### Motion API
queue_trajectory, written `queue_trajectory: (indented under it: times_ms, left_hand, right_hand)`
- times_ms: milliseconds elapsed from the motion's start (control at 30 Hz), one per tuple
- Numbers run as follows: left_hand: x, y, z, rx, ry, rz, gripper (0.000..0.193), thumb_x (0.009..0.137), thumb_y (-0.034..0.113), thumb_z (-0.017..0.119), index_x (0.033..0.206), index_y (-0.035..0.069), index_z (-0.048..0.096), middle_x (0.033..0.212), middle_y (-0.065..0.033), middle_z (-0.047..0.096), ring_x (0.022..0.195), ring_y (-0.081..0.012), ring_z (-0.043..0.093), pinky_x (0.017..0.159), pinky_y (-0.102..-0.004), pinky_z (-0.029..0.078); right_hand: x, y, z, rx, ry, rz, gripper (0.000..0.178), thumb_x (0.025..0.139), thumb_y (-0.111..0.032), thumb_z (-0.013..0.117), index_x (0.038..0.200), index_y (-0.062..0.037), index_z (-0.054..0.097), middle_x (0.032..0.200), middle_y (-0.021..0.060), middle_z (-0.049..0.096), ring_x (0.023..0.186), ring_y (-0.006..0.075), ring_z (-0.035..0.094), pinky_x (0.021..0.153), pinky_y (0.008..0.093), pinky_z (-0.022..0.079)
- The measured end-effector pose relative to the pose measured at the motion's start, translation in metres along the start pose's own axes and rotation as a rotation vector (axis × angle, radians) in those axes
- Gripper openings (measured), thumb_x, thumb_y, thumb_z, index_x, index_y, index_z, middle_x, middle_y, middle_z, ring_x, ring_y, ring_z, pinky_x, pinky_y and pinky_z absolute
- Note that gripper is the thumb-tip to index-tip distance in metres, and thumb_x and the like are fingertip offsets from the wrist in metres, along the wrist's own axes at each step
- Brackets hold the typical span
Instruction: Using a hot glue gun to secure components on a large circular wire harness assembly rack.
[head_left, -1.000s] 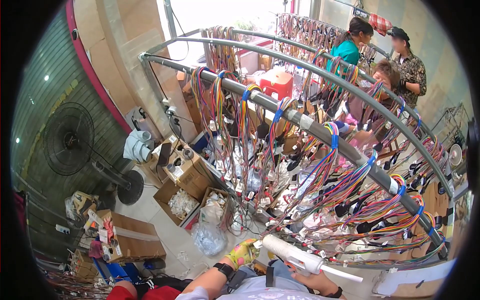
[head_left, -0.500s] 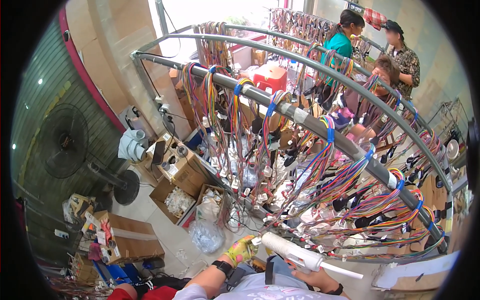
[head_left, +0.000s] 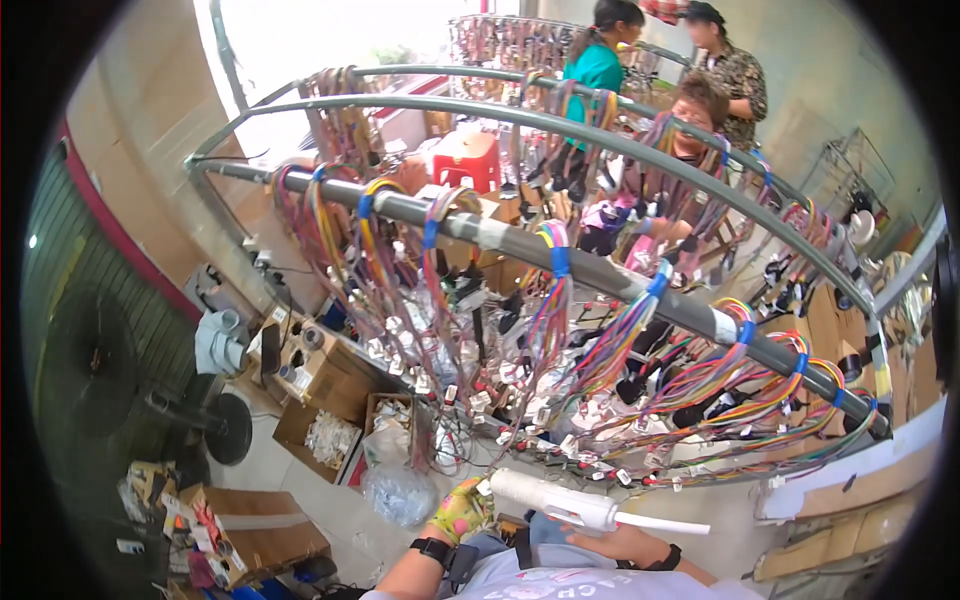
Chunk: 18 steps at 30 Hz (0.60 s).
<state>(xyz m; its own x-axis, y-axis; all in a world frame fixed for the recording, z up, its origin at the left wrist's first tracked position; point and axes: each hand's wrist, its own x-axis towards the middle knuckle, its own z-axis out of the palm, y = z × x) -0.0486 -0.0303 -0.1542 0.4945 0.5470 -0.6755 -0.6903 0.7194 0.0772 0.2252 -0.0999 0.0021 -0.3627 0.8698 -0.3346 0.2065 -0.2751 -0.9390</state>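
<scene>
My view has swung to the right since the last picture, so the big grey bar (head_left: 610, 277), its bundles of coloured wires (head_left: 632, 322) and the clear plastic bag (head_left: 400, 496) on the floor all sit more to the left.

From my head, looking down, I see my bare right hand (head_left: 625, 545) wrapped on the white tool (head_left: 565, 502) from below. The tool lies across the front of my body and slants a little. My fingers are under its smooth middle part. The fat, rough part sticks out to the left of my grip, and the thin white stick (head_left: 665, 524) pokes out to the right, above my wrist.

My left hand (head_left: 462, 510), in a yellow flowery glove, is just beside the tool's left end. A small white piece (head_left: 484, 487) shows at its fingertips, but I cannot tell if I am pinching it. I wear a black band (head_left: 435, 549) on my left wrist. The wires hang past the tool, farther from me.
</scene>
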Motion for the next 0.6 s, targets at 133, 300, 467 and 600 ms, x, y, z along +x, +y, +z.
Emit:
queue_trajectory:
  times_ms: [133, 300, 467, 600]
  left_hand:
    - [0.008, 0.004, -0.017, -0.015, -0.036, -0.014, 0.024, 0.090, 0.026, 0.056, 0.107, 0.010, 0.062, 0.088, -0.0045, 0.065, 0.070, -0.0166, 0.059, 0.061, -0.0307, 0.049]
    - [-0.003, -0.001, -0.001, 0.025, -0.014, -0.005, 0.026, 0.089, 0.027, 0.058, 0.108, 0.009, 0.061, 0.087, -0.0056, 0.065, 0.069, -0.0185, 0.058, 0.060, -0.0327, 0.049]
    - [0.001, -0.013, -0.020, -0.023, -0.046, -0.056, 0.030, 0.090, 0.028, 0.057, 0.113, 0.009, 0.061, 0.095, -0.0071, 0.066, 0.078, -0.0216, 0.062, 0.070, -0.0359, 0.052]
    - [0.017, -0.015, -0.053, 0.126, -0.085, 0.009, 0.035, 0.091, 0.033, 0.058, 0.117, 0.010, 0.059, 0.110, -0.0043, 0.064, 0.100, -0.0182, 0.061, 0.084, -0.0335, 0.051]
  right_hand:
    - [0.001, -0.003, -0.001, -0.115, -0.014, -0.006, 0.043, 0.080, -0.025, 0.072, 0.113, -0.0004, 0.060, 0.103, 0.0117, 0.067, 0.095, 0.0197, 0.063, 0.084, 0.0309, 0.049]
    - [-0.004, 0.020, -0.001, -0.133, -0.004, -0.005, 0.045, 0.080, -0.027, 0.072, 0.113, 0.0002, 0.059, 0.104, 0.0141, 0.066, 0.095, 0.0217, 0.063, 0.085, 0.0323, 0.049]
    - [-0.009, 0.006, 0.004, -0.071, -0.008, 0.055, 0.045, 0.079, -0.027, 0.072, 0.114, -0.0002, 0.059, 0.104, 0.0151, 0.066, 0.095, 0.0223, 0.063, 0.084, 0.0328, 0.049]
    - [-0.014, -0.003, 0.000, -0.122, 0.052, 0.108, 0.040, 0.078, -0.020, 0.073, 0.110, 0.0001, 0.060, 0.101, 0.0140, 0.066, 0.093, 0.0223, 0.064, 0.082, 0.0322, 0.050]
